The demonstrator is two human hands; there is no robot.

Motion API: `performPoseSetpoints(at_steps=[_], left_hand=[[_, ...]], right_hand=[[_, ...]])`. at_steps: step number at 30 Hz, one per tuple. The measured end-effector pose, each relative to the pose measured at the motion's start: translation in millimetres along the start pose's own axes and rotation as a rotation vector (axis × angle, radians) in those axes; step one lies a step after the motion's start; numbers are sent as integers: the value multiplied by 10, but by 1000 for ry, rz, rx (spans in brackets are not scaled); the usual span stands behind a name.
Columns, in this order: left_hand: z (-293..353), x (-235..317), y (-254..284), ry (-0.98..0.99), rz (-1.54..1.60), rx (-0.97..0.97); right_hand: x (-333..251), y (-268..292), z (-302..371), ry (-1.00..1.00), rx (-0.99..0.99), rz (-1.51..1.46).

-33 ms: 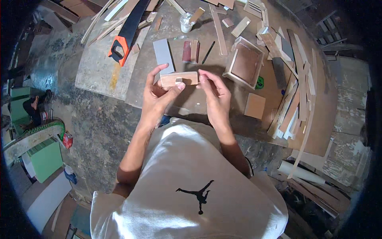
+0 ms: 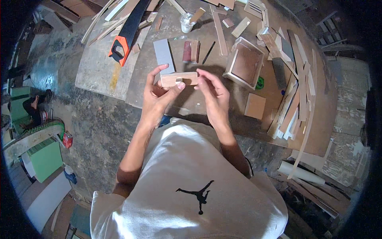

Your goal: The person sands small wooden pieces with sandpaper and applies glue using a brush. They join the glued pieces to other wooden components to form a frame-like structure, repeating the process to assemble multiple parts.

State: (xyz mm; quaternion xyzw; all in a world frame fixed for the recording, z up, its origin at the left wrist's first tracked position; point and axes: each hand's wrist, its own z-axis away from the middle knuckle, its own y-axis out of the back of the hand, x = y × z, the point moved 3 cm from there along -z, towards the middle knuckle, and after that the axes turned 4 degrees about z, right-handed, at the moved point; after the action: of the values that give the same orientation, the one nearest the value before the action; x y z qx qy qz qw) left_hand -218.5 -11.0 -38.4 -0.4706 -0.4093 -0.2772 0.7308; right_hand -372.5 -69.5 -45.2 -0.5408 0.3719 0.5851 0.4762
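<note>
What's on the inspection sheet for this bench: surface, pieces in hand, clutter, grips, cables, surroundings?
Surface: worktop worn, yellowish streak on its left part.
Pieces in hand: wood block, small wooden piece at its face.
Clutter: orange-handled saw, open wooden box, white cup, black pencil-like stick; offcuts heaped at right.
Grips: left grip holds the wood block; right grip at its right end, contact unclear.
Cables: nothing certain; thin dark line beside the right forearm, unidentified.
Surroundings: stained floor, green panel at left, white roll at lower right.
</note>
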Motion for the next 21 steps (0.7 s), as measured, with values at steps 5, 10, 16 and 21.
performPoseSetpoints(at_steps=[5,10,16,21], left_hand=[[15,-83,73,24,103,18],[4,-114,73,125,379,18],[-4,-84,68,89,293,-10],[-32,-105,15,-119,241,-58]], right_hand=[[192,-117,17,9,28,-71],[308,-181,57,-127,68,-277],[315,-218,35,-294,54,-462],[307,-285,-14,-247,24,-470]])
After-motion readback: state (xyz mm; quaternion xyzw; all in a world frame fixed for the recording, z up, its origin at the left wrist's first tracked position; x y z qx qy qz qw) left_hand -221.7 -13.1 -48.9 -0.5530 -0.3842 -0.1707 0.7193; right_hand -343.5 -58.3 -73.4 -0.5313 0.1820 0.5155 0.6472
